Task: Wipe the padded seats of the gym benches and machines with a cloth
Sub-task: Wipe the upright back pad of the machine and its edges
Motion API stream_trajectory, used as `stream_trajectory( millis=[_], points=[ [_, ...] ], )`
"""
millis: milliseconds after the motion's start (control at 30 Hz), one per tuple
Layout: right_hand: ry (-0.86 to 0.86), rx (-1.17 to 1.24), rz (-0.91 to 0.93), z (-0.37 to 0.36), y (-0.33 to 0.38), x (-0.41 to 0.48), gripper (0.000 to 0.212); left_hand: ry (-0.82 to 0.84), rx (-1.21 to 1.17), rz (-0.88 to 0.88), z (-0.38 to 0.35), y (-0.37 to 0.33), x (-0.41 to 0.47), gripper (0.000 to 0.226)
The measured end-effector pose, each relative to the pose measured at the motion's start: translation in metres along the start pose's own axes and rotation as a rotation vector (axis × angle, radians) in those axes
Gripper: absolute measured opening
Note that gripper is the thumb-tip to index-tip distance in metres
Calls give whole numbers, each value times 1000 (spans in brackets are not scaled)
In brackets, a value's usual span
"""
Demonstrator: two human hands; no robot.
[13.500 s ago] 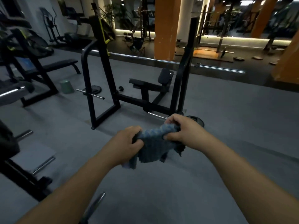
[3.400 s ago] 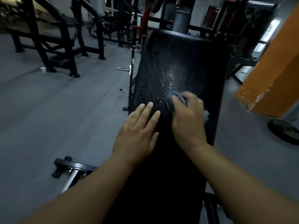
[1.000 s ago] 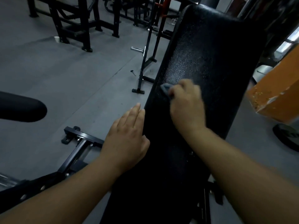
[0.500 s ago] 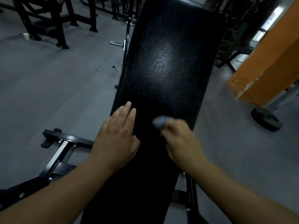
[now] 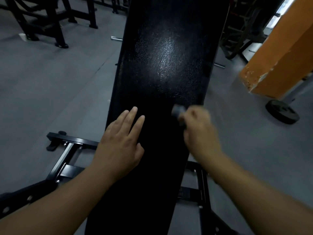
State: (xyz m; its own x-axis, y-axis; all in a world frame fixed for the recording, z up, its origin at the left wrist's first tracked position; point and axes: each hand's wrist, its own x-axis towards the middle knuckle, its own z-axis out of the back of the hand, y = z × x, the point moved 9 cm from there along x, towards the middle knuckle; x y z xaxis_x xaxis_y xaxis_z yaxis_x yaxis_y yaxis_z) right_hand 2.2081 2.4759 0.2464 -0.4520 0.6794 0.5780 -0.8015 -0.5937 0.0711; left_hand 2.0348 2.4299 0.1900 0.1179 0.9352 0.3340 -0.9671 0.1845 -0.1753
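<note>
Step in hand: wiping the black bench pad (image 5: 162, 65), cloth at its right edge. The right hand (image 5: 201, 131) had its fingers curled round a bunched grey cloth (image 5: 177, 112). Motion blur hid whether the cloth actually touched the pad. The left hand (image 5: 122, 141) lay flat on the pad's left side, fingers straight and spread, holding nothing. The next move probably called for sweeping the cloth across the near, dark stretch, with the left hand lifted clear.

The pad was textured, with a glossy patch higher up. Around it were a grey floor (image 5: 50, 82), a black frame (image 5: 67, 150) lower left, an orange pillar (image 5: 279, 53) right, a weight plate (image 5: 282, 111) near it and dark racks (image 5: 47, 19) far left.
</note>
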Motion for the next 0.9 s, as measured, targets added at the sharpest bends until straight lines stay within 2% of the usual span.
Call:
stream_trajectory(
  millis=[67, 100, 200, 267, 300, 367, 433, 500, 533, 567, 633, 700, 833, 900],
  points=[
    [-127, 7, -137, 2, 0, 42, 27, 10, 6, 9, -5, 5, -8, 72],
    [-125, 10, -113, -7, 17, 45, 31, 18, 7, 23, -7, 8, -11, 73],
    [110, 52, 213, -48, 76, -20, 28, 34, -2, 73, -8, 16, -21, 75],
    [271, 70, 257, -44, 71, -49, 20, 46, -4, 87, -7, 20, -28, 75],
    [272, 49, 212, -37, 57, -41, 20, 48, -11, 92, -5, 23, -31, 74],
    [90, 3, 81, -15, 37, 8, 22, 40, -24, 105, -2, 30, -36, 74],
    [-59, -11, -72, -12, 35, 60, 36, 32, -33, 123, -2, 38, -41, 75],
    [-66, 48, -150, -30, 61, 78, 54, 26, -39, 143, -4, 43, -45, 75],
    [-35, 75, -95, -42, 81, 72, 58, 28, -45, 157, -4, 46, -48, 76],
    [37, 82, 13, -56, 100, 57, 58, 31, -46, 169, -4, 48, -49, 76],
    [205, 85, 284, -73, 129, 14, 44, 47, -14, 192, 0, 53, -52, 76],
    [229, 61, 398, -65, 128, 6, 28, 60, 9, 208, 2, 58, -54, 75],
    [-62, 77, 77, -49, 113, 95, 25, 54, -52, 214, 4, 64, -55, 74],
    [-27, 107, 103, -71, 140, 96, 16, 49, -71, 234, 6, 67, -52, 75]
  ],
)
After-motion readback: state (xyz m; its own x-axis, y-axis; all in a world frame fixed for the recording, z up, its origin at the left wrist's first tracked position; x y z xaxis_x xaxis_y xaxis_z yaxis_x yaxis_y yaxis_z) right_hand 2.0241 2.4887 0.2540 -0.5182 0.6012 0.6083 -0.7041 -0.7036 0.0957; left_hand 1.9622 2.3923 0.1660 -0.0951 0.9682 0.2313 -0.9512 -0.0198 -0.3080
